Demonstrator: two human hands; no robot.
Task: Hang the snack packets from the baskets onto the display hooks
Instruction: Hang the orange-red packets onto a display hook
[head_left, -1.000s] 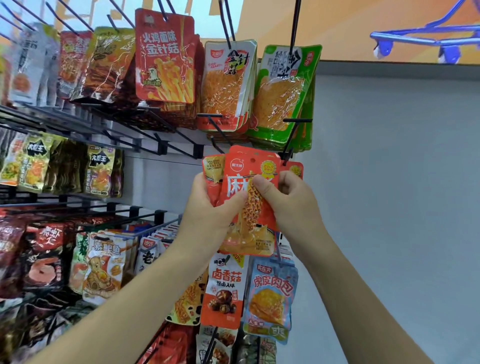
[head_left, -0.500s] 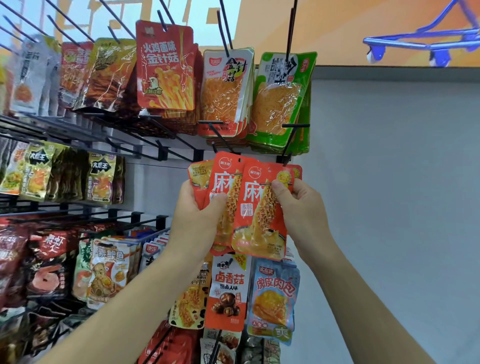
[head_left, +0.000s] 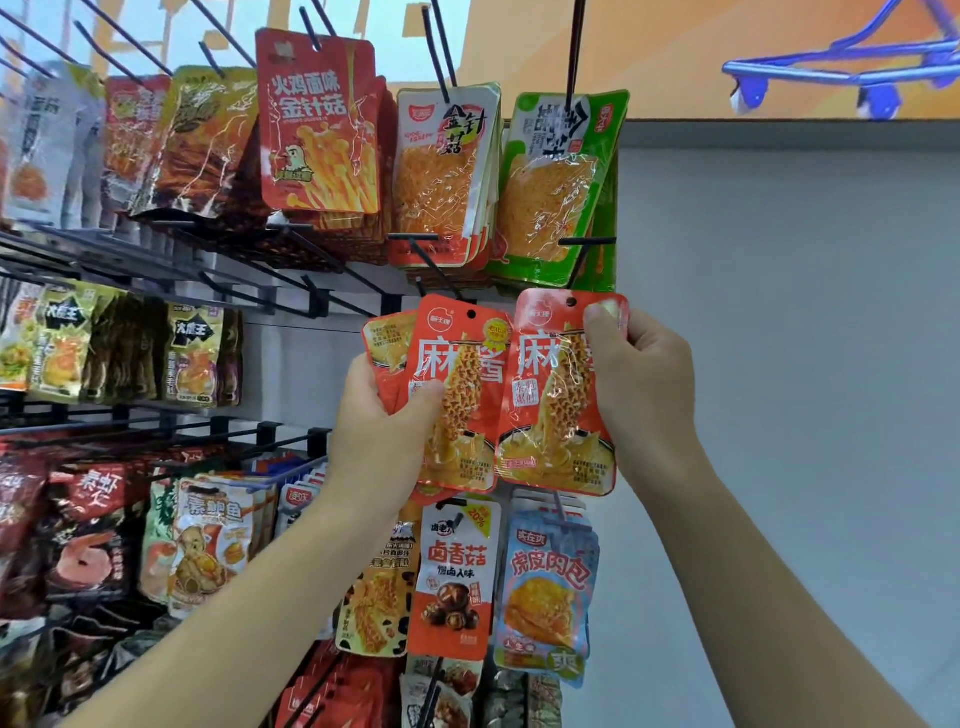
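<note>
Fingers (head_left: 602, 318) of my right hand (head_left: 644, 384) pinch the top right corner of one red packet (head_left: 553, 410), printed with a large white "麻", thumb on its front. That packet sits just below the green packet (head_left: 556, 197). My left hand (head_left: 384, 431) grips the stack of matching packets (head_left: 462, 415), below and left of the green packet, thumb across the front one. Half a second ago the single packet overlapped the stack; now I see them side by side.
</note>
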